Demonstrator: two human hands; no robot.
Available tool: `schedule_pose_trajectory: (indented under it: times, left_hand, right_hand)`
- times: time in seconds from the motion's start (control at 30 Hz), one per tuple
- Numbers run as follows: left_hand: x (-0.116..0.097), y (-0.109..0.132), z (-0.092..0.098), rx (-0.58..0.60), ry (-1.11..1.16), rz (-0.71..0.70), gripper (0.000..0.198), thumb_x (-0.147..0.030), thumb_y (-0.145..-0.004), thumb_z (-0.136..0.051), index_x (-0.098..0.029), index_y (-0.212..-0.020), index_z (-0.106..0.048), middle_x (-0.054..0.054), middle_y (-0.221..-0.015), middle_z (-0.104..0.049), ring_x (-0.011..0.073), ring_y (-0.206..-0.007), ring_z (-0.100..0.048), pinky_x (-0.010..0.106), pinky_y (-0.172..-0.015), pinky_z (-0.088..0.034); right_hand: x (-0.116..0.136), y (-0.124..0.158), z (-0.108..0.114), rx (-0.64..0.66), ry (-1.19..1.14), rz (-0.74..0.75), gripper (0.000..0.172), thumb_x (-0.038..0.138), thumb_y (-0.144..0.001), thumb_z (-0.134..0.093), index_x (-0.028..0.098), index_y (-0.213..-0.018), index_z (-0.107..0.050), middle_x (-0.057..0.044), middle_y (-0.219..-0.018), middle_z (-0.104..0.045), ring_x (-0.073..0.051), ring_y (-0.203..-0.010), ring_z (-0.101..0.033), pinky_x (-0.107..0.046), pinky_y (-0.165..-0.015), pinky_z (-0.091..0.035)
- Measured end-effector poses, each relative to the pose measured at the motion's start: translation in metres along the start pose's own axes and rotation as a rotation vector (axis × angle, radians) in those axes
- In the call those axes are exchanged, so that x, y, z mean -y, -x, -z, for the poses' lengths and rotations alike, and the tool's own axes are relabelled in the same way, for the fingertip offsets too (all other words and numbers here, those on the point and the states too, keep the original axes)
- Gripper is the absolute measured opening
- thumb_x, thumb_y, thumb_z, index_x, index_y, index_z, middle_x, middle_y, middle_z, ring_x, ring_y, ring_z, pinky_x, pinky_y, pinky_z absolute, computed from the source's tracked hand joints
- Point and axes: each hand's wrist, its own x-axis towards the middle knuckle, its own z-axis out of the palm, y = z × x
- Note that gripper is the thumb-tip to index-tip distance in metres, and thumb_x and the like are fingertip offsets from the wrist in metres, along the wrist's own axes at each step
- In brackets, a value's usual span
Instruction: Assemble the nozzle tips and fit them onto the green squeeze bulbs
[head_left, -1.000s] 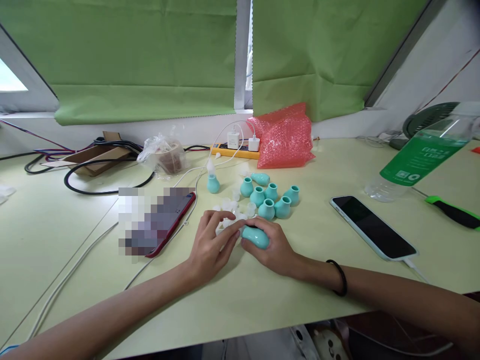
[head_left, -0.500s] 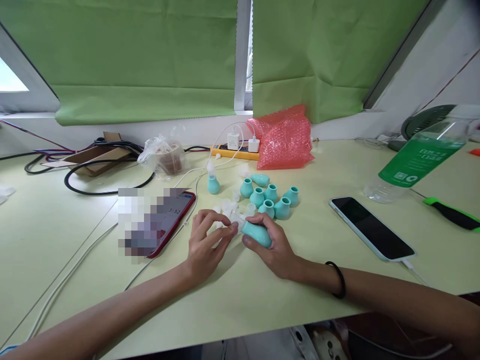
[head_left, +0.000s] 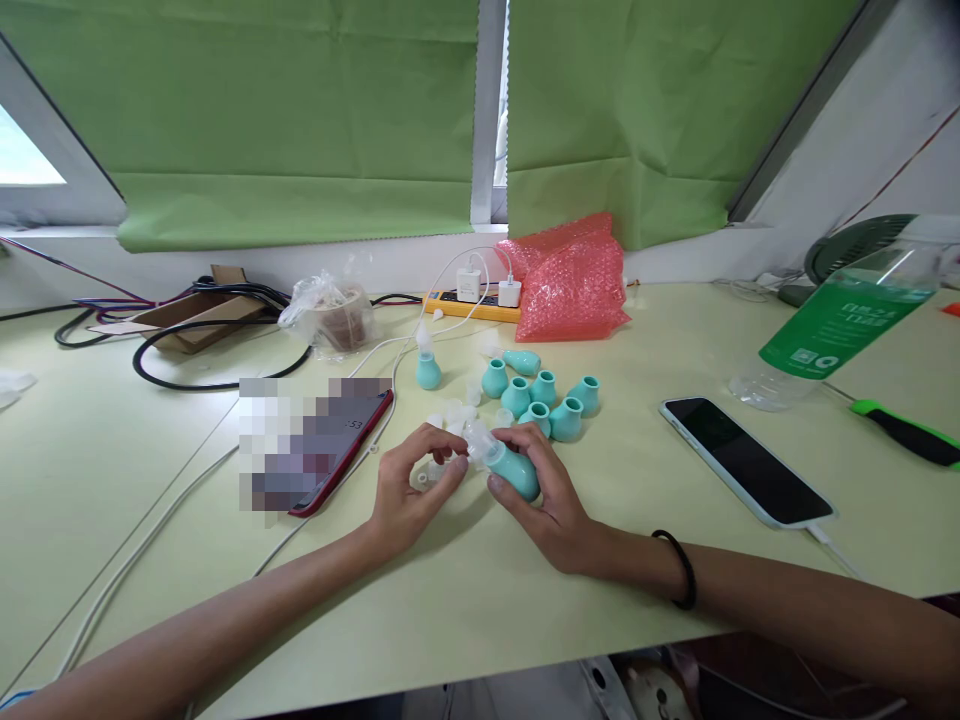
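Note:
My right hand (head_left: 551, 500) is wrapped round the teal bulb of a nasal aspirator (head_left: 514, 472), its clear nozzle pointing up and to the left. At that nozzle's left edge, my left hand (head_left: 412, 490) has its thumb and fingertips pinched close together, with a gap inside the curled fingers. Small clear plastic parts (head_left: 454, 412) lie just behind, partly hidden by the hands. Several teal bulbs (head_left: 566, 418) stand with their open mouths up beyond my right hand, and one teal bulb (head_left: 522, 362) lies on its side. A bulb with a clear nozzle (head_left: 428, 370) stands upright further left.
A red-edged phone (head_left: 345, 450) lies left, a pale-cased phone (head_left: 750, 460) right. White cables cross the table (head_left: 420, 630). Behind are a power strip (head_left: 480, 306), pink bubble wrap (head_left: 570, 285), bagged tape (head_left: 341, 320) and a cardboard box (head_left: 191, 330). A tilted bottle (head_left: 832, 320) and screwdriver (head_left: 904, 432) are at right.
My left fingers have drawn back slightly from the nozzle, and more of it shows. The aspirator has turned a little in my right hand.

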Motion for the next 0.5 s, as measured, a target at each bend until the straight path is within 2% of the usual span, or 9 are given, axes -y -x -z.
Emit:
schedule_pose_trajectory:
  times: [0.1,0.3,0.5]
  left_hand:
    - [-0.0004,0.0005,0.001,0.036,0.013,-0.004,0.005,-0.017,-0.074,-0.054,-0.016,-0.079,-0.057,0.003,-0.068,-0.056,0.0128,-0.061,-0.049,0.027,-0.058,-0.042]
    - [-0.0018,0.0014,-0.0001,0.087,0.03,0.03,0.01,-0.017,-0.08,-0.048,-0.016,-0.075,-0.056,0.002,-0.066,-0.058,0.0111,-0.061,-0.053,0.023,-0.057,-0.043]
    - [-0.0036,0.0024,-0.0003,0.118,0.062,0.051,0.012,-0.015,-0.082,-0.043,-0.016,-0.077,-0.054,0.0,-0.064,-0.059,0.0092,-0.058,-0.053,0.02,-0.055,-0.044]
  right_hand:
    - [0.0005,-0.0021,0.0015,0.027,0.022,0.0,0.023,0.019,-0.078,-0.045,0.021,-0.1,-0.041,-0.005,-0.096,-0.043,-0.018,-0.093,-0.044,-0.034,-0.084,-0.037]
    - [-0.0009,0.0,0.0034,0.146,-0.02,-0.06,0.024,0.022,-0.079,-0.044,0.02,-0.102,-0.036,-0.004,-0.09,-0.05,-0.016,-0.08,-0.048,-0.03,-0.072,-0.041]
    - [-0.0015,0.0004,0.0033,0.201,-0.085,-0.091,0.022,0.024,-0.082,-0.041,0.02,-0.102,-0.033,-0.004,-0.087,-0.053,-0.017,-0.083,-0.05,-0.031,-0.073,-0.041]
